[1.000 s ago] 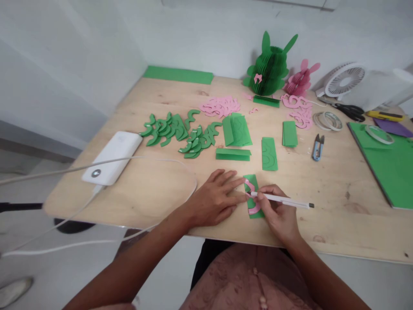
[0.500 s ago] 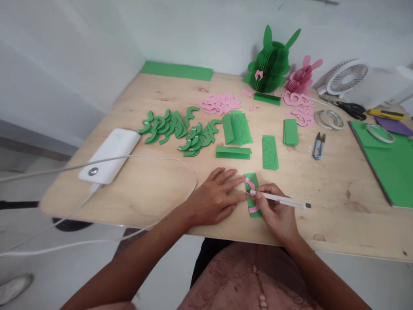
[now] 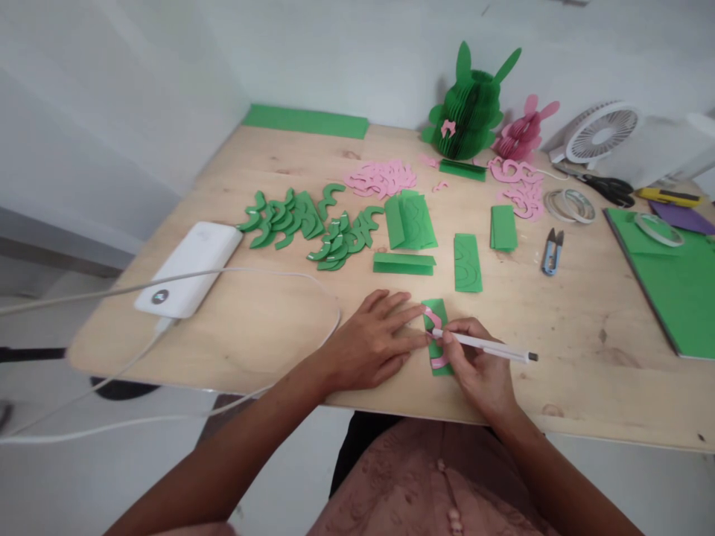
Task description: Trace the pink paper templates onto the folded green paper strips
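Observation:
A white pen (image 3: 491,345) is pinched in my right hand (image 3: 483,372), its tip down at a pink curved paper cutout (image 3: 433,317). That cutout lies on a small green paper piece (image 3: 441,304) near the table's front edge. My left hand (image 3: 375,342) rests flat with fingers spread, its fingertips touching the left side of the cutout and the green paper. Part of the cutout is hidden by my fingers. Just beyond, a green paper strip (image 3: 468,263) carries drawn curved outlines, beside a folded green strip (image 3: 404,264).
Green cutouts (image 3: 284,217) and pink cutouts (image 3: 380,179) lie in piles. A white power bank (image 3: 190,268) with cables sits left. Blue snips (image 3: 552,254), tape rolls (image 3: 578,207), black scissors (image 3: 611,190) and a fan (image 3: 603,134) are right. A green paper rabbit (image 3: 466,112) stands behind.

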Motion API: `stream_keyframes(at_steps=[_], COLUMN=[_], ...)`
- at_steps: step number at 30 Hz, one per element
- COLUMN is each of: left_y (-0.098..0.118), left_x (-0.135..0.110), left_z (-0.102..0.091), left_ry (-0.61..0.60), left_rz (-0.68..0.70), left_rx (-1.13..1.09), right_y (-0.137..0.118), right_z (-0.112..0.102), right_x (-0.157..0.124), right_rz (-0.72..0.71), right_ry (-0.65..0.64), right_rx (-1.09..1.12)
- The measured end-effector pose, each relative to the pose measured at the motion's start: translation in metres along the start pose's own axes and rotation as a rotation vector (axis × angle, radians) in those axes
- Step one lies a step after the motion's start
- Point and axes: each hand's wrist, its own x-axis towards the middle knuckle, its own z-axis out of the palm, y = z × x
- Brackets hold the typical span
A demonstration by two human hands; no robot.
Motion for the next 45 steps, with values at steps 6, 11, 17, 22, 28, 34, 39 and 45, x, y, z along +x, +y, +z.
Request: stream_keyframes(at_steps=[6,11,17,22,28,34,39,45], left_y=[-0.0003,-0.0006,-0.0008,-0.0005,-0.0005,-0.0001,-0.0001,-0.0003], left_x=[0.0,-0.0002,-0.0002,-0.0001,-0.0004,-0.0003,-0.0003,-0.0002], left_z=[0.0001,0.0008,0.0005,0.0007,0.0011,0.0008,0.0007,0.0008], left_ry=[-0.002,0.007,0.014,0.014,0.013,0.012,0.013,0.019], left_rz=[0.001,-0.001,0.008,0.004,0.006,-0.001,-0.003,0.001], left_rx=[-0.006,-0.012,-0.009,-0.007,-0.011,-0.016,-0.018,-0.025], right_y=[0.0001,0.0004,-0.0021,-0.0035,-0.004,-0.0028,-0.0017,-0.0028], right_z=[-0.0004,-0.0002,-0.0006,-0.0007,-0.0011,-0.0012,-0.0012,-0.0017], right_x=[0.0,-0.0007,-0.0016,-0.0009,-0.0017,-0.0015,-0.0011,-0.0015], right_rz=[0.018,0.01,-0.018,-0.048,-0.065,-0.079,-0.077,-0.061], right_ry=[-0.016,-0.022,-0.002,0.034,0.047,0.069,0.09,0.092], right_rx=[-0.001,-0.023,-0.089,-0.145,-0.166,-0.2,-0.207,-0.201])
